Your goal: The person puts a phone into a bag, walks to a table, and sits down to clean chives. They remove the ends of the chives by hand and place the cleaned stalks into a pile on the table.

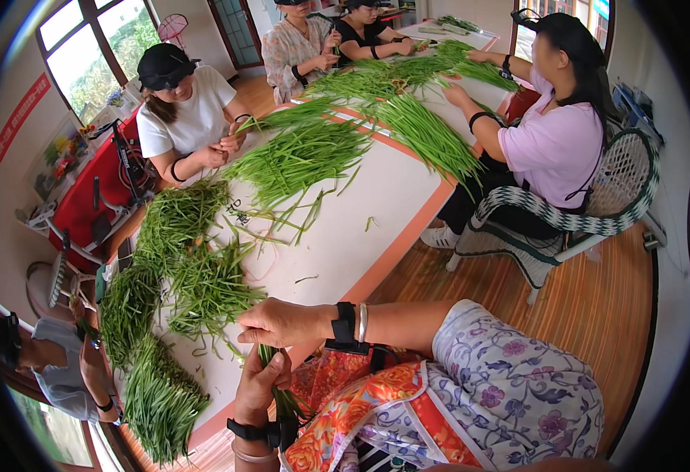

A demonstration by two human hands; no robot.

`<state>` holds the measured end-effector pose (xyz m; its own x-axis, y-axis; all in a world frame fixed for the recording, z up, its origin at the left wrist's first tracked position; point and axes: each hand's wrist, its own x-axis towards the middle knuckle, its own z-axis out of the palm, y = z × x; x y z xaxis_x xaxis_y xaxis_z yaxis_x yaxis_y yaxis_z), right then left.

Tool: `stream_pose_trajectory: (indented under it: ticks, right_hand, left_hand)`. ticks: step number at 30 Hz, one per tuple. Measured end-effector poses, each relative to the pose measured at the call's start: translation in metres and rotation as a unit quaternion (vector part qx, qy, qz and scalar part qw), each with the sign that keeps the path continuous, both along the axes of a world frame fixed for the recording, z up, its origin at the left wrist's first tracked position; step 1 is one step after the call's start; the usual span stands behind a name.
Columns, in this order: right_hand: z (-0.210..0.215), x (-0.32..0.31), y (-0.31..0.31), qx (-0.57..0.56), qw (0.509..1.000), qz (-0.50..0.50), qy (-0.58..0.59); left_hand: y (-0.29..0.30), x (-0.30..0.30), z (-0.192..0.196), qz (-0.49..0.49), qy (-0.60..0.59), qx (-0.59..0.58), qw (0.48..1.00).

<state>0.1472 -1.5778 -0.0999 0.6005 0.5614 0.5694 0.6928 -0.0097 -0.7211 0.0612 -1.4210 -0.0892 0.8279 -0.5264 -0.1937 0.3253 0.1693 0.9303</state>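
Note:
My left hand is closed around a small bunch of long green stalks that look like chives, at the near edge of the table. The lower ends hang beneath that hand, against the orange flowered apron. Just above it, my right hand has its fingers closed at the upper end of the same bunch; its grip partly hides the tips. Closest on the table lie a loose pile of green stalks and a denser, neater pile at the lower left.
More stalk piles cover the far part of the white table, which has an orange edge. Several people sit or stand around it, some handling stalks. A wicker chair holds one person at the right. Red-covered furniture stands left.

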Motion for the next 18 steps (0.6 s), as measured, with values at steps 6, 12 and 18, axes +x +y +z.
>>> stream_pose_trajectory:
  ticks: [6,12,18]
  right_hand:
    - [-0.006,-0.005,0.005,-0.011,0.999,0.006,0.039]
    - [-0.018,0.011,-0.008,0.042,0.970,0.039,0.237]
    - [0.006,0.005,-0.032,0.002,0.952,0.047,0.303]
  left_hand:
    - [0.000,-0.007,0.005,0.049,0.060,0.034,0.996]
    - [0.013,-0.003,-0.011,0.102,0.085,-0.060,0.989]
    - [0.026,0.010,-0.024,0.031,0.072,-0.205,0.976]
